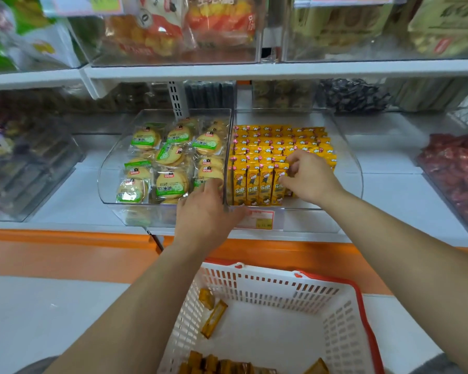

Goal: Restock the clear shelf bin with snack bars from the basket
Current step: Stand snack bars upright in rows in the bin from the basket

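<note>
The right hand (pixel 308 176) reaches into the bin (pixel 347 160) on the shelf (pixel 389 190), its grip pinched on a bar (pixel 278 186) at the end of the front row of upright bars (pixel 253 184). The left hand (pixel 203 214) curls its grip over the bin's front rim. Loose bars (pixel 214 317) lie in the basket (pixel 281 287) below.

Left bin (pixel 104 182) has round biscuits (pixel 172 184) in green-labelled packs. Pink and yellow price tag (pixel 264 220) near the front, red sweets (pixel 455 171) over on the right, dark wrapped packets (pixel 351 94) far back, orange snack bags (pixel 179 28) up top.
</note>
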`<state>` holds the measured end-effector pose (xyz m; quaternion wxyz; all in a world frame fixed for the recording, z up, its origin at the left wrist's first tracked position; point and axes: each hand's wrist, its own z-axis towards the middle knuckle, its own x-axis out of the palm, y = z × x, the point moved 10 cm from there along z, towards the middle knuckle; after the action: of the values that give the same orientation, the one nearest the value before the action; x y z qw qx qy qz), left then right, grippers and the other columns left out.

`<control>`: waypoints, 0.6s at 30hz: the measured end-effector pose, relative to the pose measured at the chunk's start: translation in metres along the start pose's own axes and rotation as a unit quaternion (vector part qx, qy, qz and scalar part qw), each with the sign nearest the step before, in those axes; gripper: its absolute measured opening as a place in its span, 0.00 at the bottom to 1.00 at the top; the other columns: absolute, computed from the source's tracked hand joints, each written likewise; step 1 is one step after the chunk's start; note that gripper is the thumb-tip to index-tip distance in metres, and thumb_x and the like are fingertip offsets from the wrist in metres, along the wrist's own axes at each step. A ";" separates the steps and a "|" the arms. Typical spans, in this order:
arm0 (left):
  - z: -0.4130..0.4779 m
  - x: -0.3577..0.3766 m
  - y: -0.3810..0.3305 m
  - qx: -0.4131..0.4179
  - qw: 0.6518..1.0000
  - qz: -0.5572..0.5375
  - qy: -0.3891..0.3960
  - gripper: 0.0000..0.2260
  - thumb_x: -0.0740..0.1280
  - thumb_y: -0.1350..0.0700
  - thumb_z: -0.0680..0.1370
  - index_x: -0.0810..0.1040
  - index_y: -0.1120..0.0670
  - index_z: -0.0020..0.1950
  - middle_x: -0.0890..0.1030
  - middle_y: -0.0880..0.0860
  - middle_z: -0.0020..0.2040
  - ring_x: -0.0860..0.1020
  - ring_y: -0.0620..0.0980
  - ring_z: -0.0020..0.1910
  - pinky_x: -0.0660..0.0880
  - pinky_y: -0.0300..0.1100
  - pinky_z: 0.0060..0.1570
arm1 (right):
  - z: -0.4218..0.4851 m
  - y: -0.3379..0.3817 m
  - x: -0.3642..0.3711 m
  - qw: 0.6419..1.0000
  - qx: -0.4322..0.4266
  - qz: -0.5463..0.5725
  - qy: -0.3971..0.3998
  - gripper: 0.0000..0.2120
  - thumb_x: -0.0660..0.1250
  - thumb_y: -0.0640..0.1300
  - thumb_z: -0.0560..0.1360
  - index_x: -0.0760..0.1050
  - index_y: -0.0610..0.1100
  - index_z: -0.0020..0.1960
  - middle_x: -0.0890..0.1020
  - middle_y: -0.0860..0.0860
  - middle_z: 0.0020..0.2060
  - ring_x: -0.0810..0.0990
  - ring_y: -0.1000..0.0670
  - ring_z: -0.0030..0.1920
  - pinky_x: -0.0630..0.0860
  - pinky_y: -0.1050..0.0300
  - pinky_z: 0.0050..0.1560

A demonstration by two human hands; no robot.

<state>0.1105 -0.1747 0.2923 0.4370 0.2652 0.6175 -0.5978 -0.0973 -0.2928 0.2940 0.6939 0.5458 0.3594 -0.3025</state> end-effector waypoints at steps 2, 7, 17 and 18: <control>-0.007 -0.022 -0.010 0.023 0.999 -0.014 -0.044 0.30 0.73 0.37 0.74 0.72 0.50 0.71 0.80 0.48 0.63 0.78 0.52 0.61 0.76 0.57 0.62 | -0.012 0.013 -0.020 1.000 -0.020 -0.018 -0.016 0.24 0.75 0.48 0.73 0.74 0.45 0.65 0.78 0.47 0.56 0.77 0.46 0.54 0.75 0.54 0.53; -0.048 -0.023 -0.033 0.120 0.991 -0.054 -0.015 0.13 0.70 0.43 0.77 0.77 0.45 0.59 0.77 0.43 0.55 0.77 0.44 0.51 0.78 0.44 0.49 | -0.069 0.057 -0.052 0.992 -0.120 0.042 0.015 0.09 0.76 0.48 0.71 0.78 0.52 0.48 0.80 0.56 0.45 0.79 0.57 0.40 0.73 0.65 0.39; -0.114 0.163 0.108 -0.050 0.940 0.147 0.304 0.19 0.67 0.47 0.79 0.74 0.52 0.68 0.76 0.55 0.66 0.77 0.57 0.62 0.75 0.50 0.61 | -0.188 -0.016 0.145 0.929 -0.020 0.027 0.369 0.10 0.75 0.48 0.73 0.81 0.46 0.53 0.79 0.60 0.42 0.79 0.56 0.43 0.72 0.69 0.39; -0.121 0.180 0.123 -0.068 0.936 0.139 0.315 0.20 0.67 0.47 0.79 0.73 0.53 0.69 0.76 0.56 0.67 0.77 0.57 0.62 0.75 0.50 0.61 | -0.198 -0.033 0.170 0.920 -0.009 0.019 0.391 0.10 0.74 0.47 0.74 0.80 0.46 0.53 0.79 0.57 0.43 0.79 0.53 0.45 0.74 0.64 0.43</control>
<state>0.1023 -0.0746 0.0643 0.3159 0.4927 0.7196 -0.3736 -0.0626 -0.1121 0.1068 0.5083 0.6211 0.5946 -0.0483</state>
